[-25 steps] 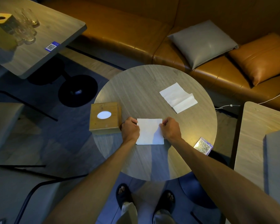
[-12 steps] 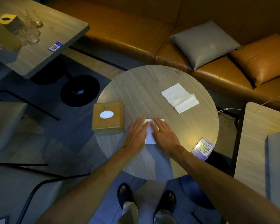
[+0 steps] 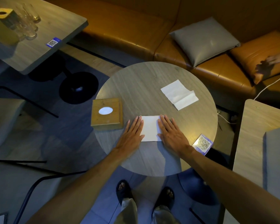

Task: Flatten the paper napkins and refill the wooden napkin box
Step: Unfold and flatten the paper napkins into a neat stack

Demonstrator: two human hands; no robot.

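On the round table (image 3: 145, 81), the left hand (image 3: 132, 133) and right hand (image 3: 171, 135) press one napkin (image 3: 150, 128) with straight fingers, gripping nothing, beside the box (image 3: 106, 115), while a creased second napkin (image 3: 179, 94) lies unflattened, so refilling looks undone.

On the round table (image 3: 144, 88) I count two paper napkins (flat napkin (image 3: 149, 128), creased napkin (image 3: 179, 94)), one wooden napkin box (image 3: 106, 113), one QR card (image 3: 202, 143), my left hand (image 3: 132, 135) and right hand (image 3: 171, 135), plus two cushions behind it (grey cushion (image 3: 204, 42), tan cushion (image 3: 255, 60)).
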